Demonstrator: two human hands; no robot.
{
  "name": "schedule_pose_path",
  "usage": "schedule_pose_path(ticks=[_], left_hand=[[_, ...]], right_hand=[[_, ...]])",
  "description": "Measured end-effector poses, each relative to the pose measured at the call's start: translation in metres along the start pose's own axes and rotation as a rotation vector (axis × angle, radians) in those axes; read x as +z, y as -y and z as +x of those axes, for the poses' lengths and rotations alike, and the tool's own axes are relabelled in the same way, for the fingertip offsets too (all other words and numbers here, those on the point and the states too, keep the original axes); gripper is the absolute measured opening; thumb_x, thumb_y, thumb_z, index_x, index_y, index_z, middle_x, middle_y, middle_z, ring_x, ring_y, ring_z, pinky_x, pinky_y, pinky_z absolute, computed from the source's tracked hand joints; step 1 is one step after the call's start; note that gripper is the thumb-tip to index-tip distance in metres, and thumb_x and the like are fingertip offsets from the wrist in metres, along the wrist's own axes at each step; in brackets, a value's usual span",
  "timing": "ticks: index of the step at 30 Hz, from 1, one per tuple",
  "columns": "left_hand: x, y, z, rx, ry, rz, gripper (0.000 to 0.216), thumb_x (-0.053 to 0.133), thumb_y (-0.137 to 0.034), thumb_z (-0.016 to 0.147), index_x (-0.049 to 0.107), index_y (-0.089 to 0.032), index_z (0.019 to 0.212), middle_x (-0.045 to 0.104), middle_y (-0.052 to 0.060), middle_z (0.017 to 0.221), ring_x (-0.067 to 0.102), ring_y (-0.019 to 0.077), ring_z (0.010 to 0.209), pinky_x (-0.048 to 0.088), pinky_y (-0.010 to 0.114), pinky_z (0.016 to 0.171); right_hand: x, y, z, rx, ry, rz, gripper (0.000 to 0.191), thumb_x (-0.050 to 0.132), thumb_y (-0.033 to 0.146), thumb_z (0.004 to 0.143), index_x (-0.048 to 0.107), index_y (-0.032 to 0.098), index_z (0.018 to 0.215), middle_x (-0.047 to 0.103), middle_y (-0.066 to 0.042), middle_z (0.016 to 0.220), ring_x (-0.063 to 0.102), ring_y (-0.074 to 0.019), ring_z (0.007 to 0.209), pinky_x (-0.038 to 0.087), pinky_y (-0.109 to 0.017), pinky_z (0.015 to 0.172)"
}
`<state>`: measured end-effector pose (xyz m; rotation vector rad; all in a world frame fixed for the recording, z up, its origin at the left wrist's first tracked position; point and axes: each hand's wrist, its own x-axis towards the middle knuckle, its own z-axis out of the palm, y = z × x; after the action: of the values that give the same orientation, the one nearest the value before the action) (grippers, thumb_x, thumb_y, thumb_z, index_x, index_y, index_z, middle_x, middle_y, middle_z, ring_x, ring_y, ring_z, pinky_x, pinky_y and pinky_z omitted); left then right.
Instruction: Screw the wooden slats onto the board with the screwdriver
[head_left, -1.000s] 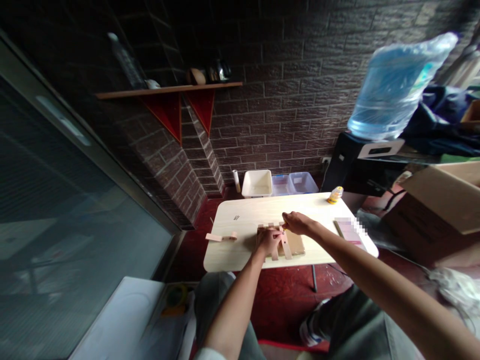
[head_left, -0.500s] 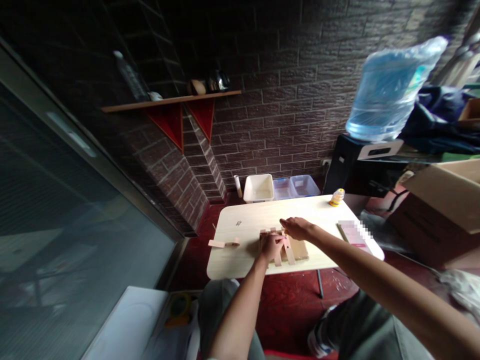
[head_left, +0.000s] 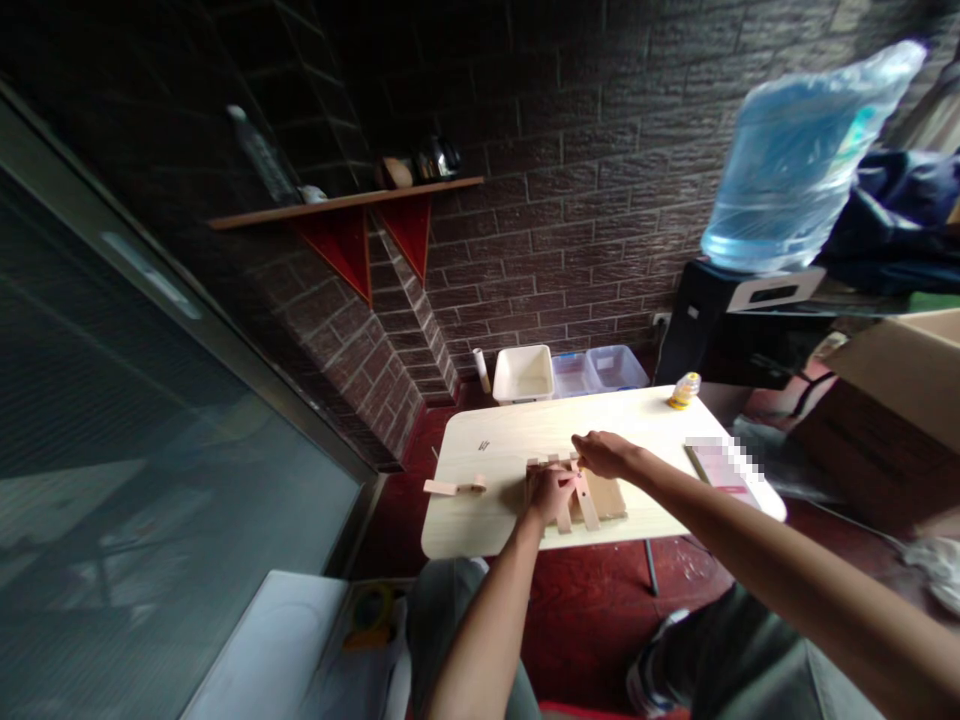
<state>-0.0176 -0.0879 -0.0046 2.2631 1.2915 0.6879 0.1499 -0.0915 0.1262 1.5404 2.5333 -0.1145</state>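
Note:
A small assembly of pale wooden slats (head_left: 585,505) lies on a brown board (head_left: 609,496) near the front edge of a light wooden table (head_left: 525,425). My left hand (head_left: 547,490) rests curled on the left part of the slats, pressing them down. My right hand (head_left: 604,455) is closed in a pinch at the top of one slat, its fingertips meeting the left hand's. Another loose wooden piece (head_left: 454,487) lies at the table's left edge, apart from both hands.
A yellow glue bottle (head_left: 684,390) stands at the table's far right corner, and a flat booklet (head_left: 724,465) lies to the right. White and clear bins (head_left: 521,372) sit on the floor behind. A water jug (head_left: 795,165), cardboard box (head_left: 900,380) and glass door (head_left: 112,420) flank the table.
Both hands stay on the slat assembly with only slight finger shifts. The camera has drifted, so the table sits a little further right in view.

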Motion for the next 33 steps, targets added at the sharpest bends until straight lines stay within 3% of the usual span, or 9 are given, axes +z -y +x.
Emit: schedule_pose_path(ticks=[4, 14, 23, 28, 33], left_hand=[[0.001, 0.001, 0.000, 0.019, -0.031, 0.006, 0.022, 0.056, -0.023, 0.087, 0.076, -0.023, 0.078, 0.074, 0.002, 0.097, 0.067, 0.0159, 0.086, 0.048, 0.027, 0.078], [0.006, 0.007, 0.001, 0.009, -0.025, 0.009, 0.019, 0.058, -0.029, 0.088, 0.077, -0.027, 0.093, 0.073, 0.002, 0.106, 0.066, 0.0177, 0.096, 0.049, 0.029, 0.085], [0.003, 0.004, 0.000, -0.019, -0.030, -0.021, 0.019, 0.059, -0.033, 0.088, 0.076, -0.028, 0.095, 0.074, 0.001, 0.104, 0.067, 0.0179, 0.094, 0.049, 0.030, 0.085], [0.000, 0.001, 0.002, -0.022, 0.019, -0.067, 0.018, 0.059, -0.028, 0.087, 0.076, -0.027, 0.092, 0.075, 0.002, 0.098, 0.068, 0.0177, 0.089, 0.050, 0.029, 0.084], [-0.002, -0.004, 0.001, -0.092, -0.008, -0.060, 0.020, 0.057, -0.029, 0.088, 0.076, -0.026, 0.094, 0.076, 0.002, 0.097, 0.069, 0.0187, 0.091, 0.051, 0.031, 0.084]], right_hand=[[-0.002, 0.002, -0.001, 0.018, 0.002, 0.003, 0.027, 0.053, 0.027, 0.094, 0.060, 0.008, 0.112, 0.071, -0.022, 0.099, 0.071, -0.0301, 0.090, 0.051, -0.031, 0.069], [-0.001, 0.002, 0.000, 0.080, -0.006, 0.034, 0.029, 0.055, 0.031, 0.093, 0.062, 0.009, 0.111, 0.071, -0.022, 0.102, 0.070, -0.0300, 0.093, 0.052, -0.033, 0.073], [0.003, 0.006, -0.003, 0.157, -0.017, 0.047, 0.035, 0.051, 0.030, 0.093, 0.054, 0.011, 0.123, 0.069, -0.023, 0.106, 0.070, -0.0302, 0.093, 0.051, -0.033, 0.069], [0.003, 0.004, -0.007, 0.091, -0.021, 0.048, 0.035, 0.049, 0.027, 0.092, 0.052, 0.016, 0.126, 0.071, -0.018, 0.102, 0.070, -0.0276, 0.090, 0.050, -0.031, 0.067], [0.005, 0.002, -0.006, -0.003, -0.041, 0.015, 0.031, 0.049, 0.022, 0.091, 0.056, 0.015, 0.120, 0.071, -0.017, 0.102, 0.069, -0.0276, 0.090, 0.049, -0.031, 0.069]])
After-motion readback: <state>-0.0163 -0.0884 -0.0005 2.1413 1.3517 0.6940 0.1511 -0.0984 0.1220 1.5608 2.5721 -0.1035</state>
